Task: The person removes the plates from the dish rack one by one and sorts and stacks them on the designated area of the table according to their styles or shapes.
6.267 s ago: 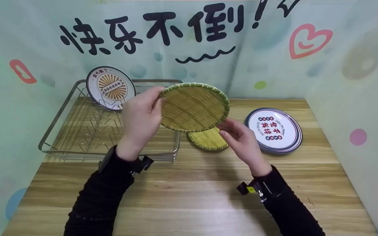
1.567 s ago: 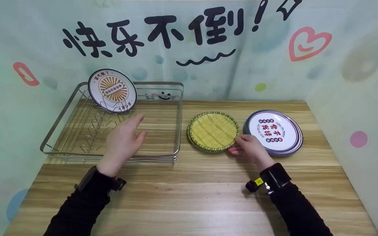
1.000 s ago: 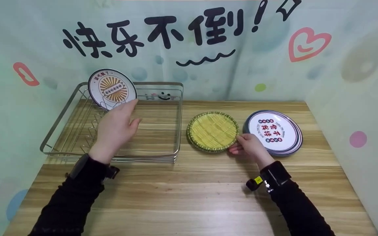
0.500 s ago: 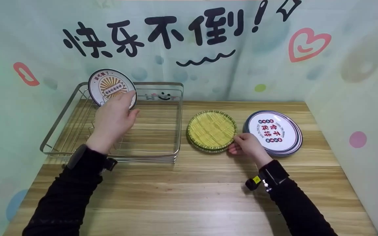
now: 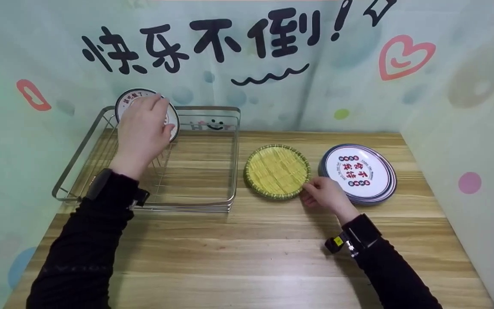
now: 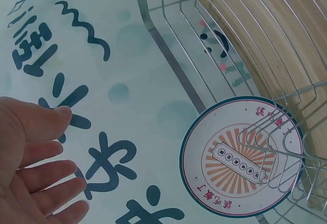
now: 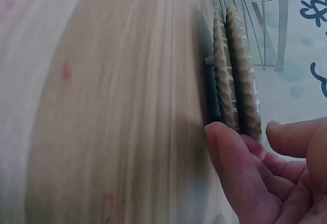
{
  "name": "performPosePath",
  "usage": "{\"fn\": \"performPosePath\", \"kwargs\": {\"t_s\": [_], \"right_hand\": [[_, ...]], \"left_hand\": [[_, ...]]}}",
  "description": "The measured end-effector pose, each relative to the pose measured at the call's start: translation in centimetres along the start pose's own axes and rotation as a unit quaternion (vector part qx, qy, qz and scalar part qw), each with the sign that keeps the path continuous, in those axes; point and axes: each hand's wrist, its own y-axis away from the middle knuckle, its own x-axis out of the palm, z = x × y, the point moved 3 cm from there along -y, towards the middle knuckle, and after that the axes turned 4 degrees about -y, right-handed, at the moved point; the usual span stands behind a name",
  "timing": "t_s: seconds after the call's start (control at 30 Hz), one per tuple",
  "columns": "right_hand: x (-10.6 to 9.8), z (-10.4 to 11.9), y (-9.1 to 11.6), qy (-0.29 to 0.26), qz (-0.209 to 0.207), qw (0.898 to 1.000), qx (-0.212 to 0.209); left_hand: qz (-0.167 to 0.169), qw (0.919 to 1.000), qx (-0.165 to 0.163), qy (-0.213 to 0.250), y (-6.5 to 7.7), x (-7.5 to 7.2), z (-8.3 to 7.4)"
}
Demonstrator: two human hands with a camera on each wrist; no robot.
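My left hand (image 5: 142,128) is raised in front of a white printed plate (image 5: 137,95) that leans upright at the back of the wire dish rack (image 5: 208,109). In the left wrist view its fingers are loosely bent and hold nothing, apart from the plate (image 6: 242,157). At the right edge of two stacked round woven bamboo trays (image 5: 278,171) is my right hand (image 5: 326,194). The right wrist view shows its fingertips at the rims of the trays (image 7: 244,76), while the thumb stands off from them. The lower tray is mostly hidden in the head view.
A stack of white plates (image 5: 358,171) with dark blue rims lies right of the bamboo trays, close to my right hand. The rack's wire dividers stand left of its middle. A printed cloth backdrop (image 5: 264,98) closes the back and sides of the wooden table (image 5: 247,257).
The bamboo tray held up by both hands earlier now lies on the other one. My left hand has moved to the rack and up before the plate. The right hand's grip on the trays has loosened.
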Motion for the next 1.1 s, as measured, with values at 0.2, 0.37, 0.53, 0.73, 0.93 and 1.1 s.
{"fn": "performPosePath", "kwargs": {"t_s": [0.2,0.37,0.53,0.73,0.93,1.1], "right_hand": [[-0.5,0.6,0.6,0.032,-0.014,0.999,-0.013],[-0.6,1.2,1.1,0.058,-0.035,0.997,-0.028],[-0.7,1.8,1.4,0.077,-0.048,0.994,-0.055],[-0.9,2.0,1.5,0.07,-0.053,0.994,-0.065],[-1.0,2.0,1.7,0.043,-0.054,0.995,-0.069],[-1.0,1.7,1.8,0.016,-0.058,0.996,-0.071]], "left_hand": [[0.014,0.9995,-0.019,-0.02,-1.1,0.0,0.9],[0.044,0.9976,-0.043,-0.034,-2.0,0.3,1.6],[0.069,0.9947,-0.052,-0.055,-3.0,0.6,2.2],[0.093,0.9902,-0.064,-0.081,-4.0,1.0,2.9],[0.099,0.9852,-0.066,-0.123,-4.7,1.7,3.4],[0.097,0.9814,-0.064,-0.152,-4.8,2.7,3.7]]}}
